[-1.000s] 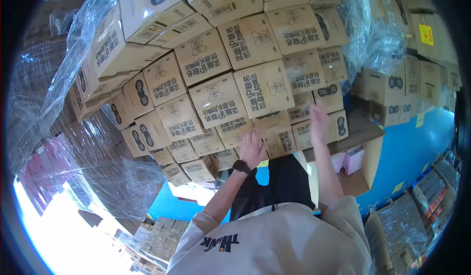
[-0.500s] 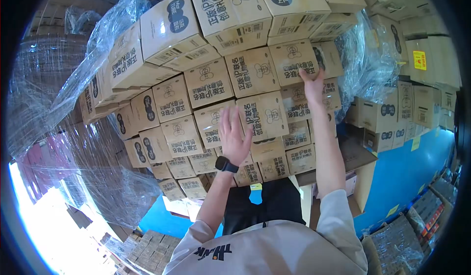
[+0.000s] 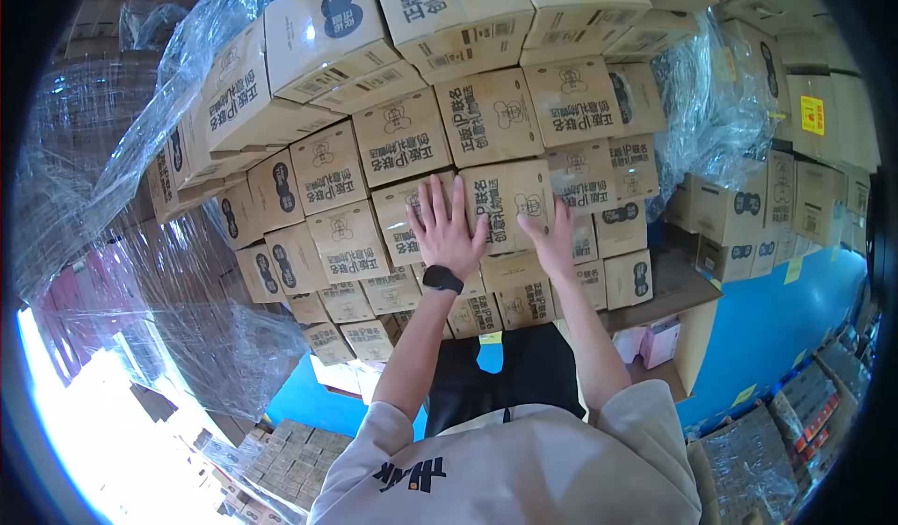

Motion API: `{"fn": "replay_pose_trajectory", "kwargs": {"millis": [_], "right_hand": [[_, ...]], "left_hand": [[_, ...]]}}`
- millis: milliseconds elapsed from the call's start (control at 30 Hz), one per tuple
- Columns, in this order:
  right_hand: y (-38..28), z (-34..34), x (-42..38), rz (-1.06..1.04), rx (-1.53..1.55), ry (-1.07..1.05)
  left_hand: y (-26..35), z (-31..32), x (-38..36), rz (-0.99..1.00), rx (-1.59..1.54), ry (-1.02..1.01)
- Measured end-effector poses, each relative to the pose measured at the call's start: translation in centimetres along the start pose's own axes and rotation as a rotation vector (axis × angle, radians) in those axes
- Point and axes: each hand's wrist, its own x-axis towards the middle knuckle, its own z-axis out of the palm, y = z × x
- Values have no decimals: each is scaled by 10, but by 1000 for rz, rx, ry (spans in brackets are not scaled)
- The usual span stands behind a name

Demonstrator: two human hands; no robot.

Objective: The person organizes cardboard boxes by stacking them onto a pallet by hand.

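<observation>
A tall stack of brown cardboard cartons (image 3: 402, 137) with printed labels fills the view in front of me. My left hand (image 3: 444, 228), with a black watch on the wrist, lies flat on the stack, fingers spread, at the left edge of one middle carton (image 3: 510, 196). My right hand (image 3: 554, 237) rests with fingers apart against that carton's lower right corner. Neither hand is closed around anything. My light shirt (image 3: 524, 459) shows at the bottom.
Loose clear plastic wrap (image 3: 140, 244) hangs over the stack's left side and another sheet (image 3: 720, 94) at the upper right. More cartons (image 3: 748, 207) stand to the right on a blue floor (image 3: 776, 310). A low wooden shelf (image 3: 669, 291) holds small pink boxes. Wrapped goods (image 3: 758, 450) lie at lower right.
My right hand has dropped from a higher carton down to the middle carton's lower right corner. My left hand has shifted slightly up and right, flat onto the stack.
</observation>
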Motion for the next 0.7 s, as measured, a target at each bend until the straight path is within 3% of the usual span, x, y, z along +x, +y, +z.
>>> {"fn": "replay_pose_trajectory", "kwargs": {"millis": [100, 200, 333, 433, 533, 633, 667, 700], "right_hand": [[3, -1, -14, 165, 502, -41], [-5, -23, -39, 305, 703, -125], [31, -40, -80, 427, 1075, -12], [90, -74, -116, 420, 1175, 8], [115, -123, -141, 469, 1078, -222], [128, -120, -151, 520, 905, -513], [131, -113, -158, 544, 839, -614], [130, -100, -162, 586, 768, -660]], "left_hand": [[0, 4, 0, 11, -17, 22], [10, -3, -11, 92, -80, 8], [42, -15, -42, 233, -183, -143], [57, -12, -92, 266, -575, -288], [57, -1, -156, 85, -763, -241], [37, 31, -215, -430, -1428, -514], [26, 36, -229, -596, -1407, -595], [11, 45, -245, -697, -1413, -552]]}}
